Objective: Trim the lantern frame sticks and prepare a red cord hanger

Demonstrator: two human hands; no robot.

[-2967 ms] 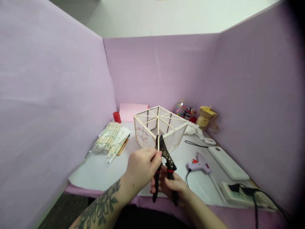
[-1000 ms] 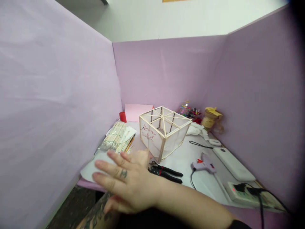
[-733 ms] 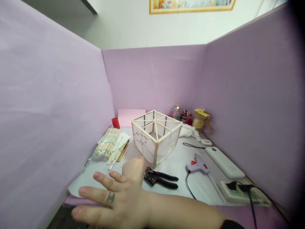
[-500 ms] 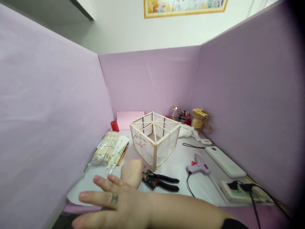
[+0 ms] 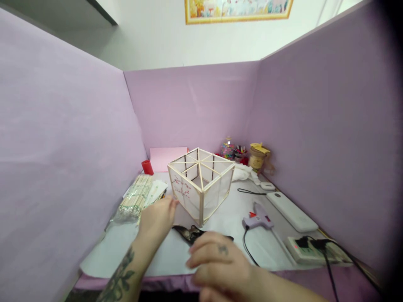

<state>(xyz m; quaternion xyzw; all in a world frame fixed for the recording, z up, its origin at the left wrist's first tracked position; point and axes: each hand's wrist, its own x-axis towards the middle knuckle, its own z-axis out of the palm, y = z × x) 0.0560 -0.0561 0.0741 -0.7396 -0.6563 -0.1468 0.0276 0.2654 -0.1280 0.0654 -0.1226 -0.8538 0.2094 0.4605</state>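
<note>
Walled on three sides by tall lilac partition panels (image 5: pixel 63 126), presumably to screen the work area. Inside, a white-covered surface (image 5: pixel 176 256), likely papered against glue drips. Near its middle, a hexagonal lantern frame of pale wooden sticks with translucent paper panels (image 5: pixel 201 184), upright, one panel printed with red blossom; open top crossed by spokes meeting at the centre. Along the right, a white flat power bank (image 5: pixel 291 205) and a white power strip (image 5: pixel 310 247) with a dark plug, close to a lilac hot-glue gun (image 5: pixel 256 216) laid on its side, cord trailing. At left, a bundle of wrapped bamboo chopsticks (image 5: pixel 134 201), stacked within reach as stock.

Right hand (image 5: pixel 220 262) low in front, fingers loosely curled and empty, hovering over black-handled cutting pliers (image 5: pixel 190 233) lying flat just before the lantern. Left hand (image 5: pixel 157 218) stretched forward, fingers together and holding nothing, tips just beside the lantern's lower left panel, between it and the chopsticks.
</note>
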